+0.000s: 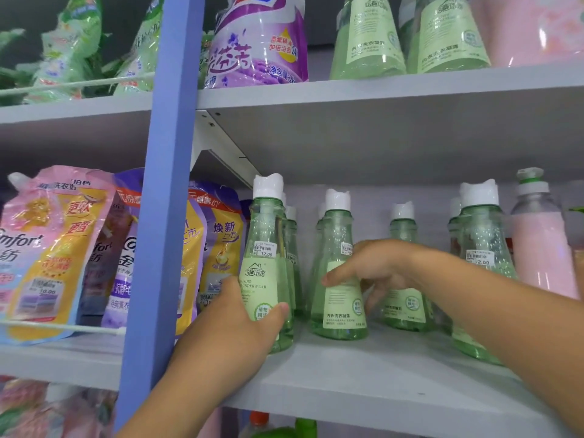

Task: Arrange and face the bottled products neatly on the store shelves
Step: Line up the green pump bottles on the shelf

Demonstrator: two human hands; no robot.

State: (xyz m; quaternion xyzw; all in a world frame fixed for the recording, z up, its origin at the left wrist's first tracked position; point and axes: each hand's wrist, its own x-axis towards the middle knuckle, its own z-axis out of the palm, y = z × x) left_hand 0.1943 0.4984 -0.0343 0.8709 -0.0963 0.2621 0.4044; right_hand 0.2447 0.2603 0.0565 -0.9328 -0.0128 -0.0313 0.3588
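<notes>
Several green cone-shaped laundry bottles with white caps stand on the white middle shelf (363, 368). My left hand (234, 327) grips the leftmost front bottle (264, 245) low down, thumb across its label. My right hand (373, 270) reaches in from the right and holds the second bottle (336, 314), thumb on its front label and fingers behind it. A third green bottle (403, 308) stands further back, and a fourth (480, 235) is at the front right, partly hidden by my right forearm. More green bottles stand behind in rows.
A blue upright post (158, 216) divides the shelving. Left of it lean pink, yellow and purple refill pouches (47, 248) behind a white rail. A pink bottle (537, 241) stands at far right. The upper shelf holds a purple bag (256, 42) and green bottles (366, 39).
</notes>
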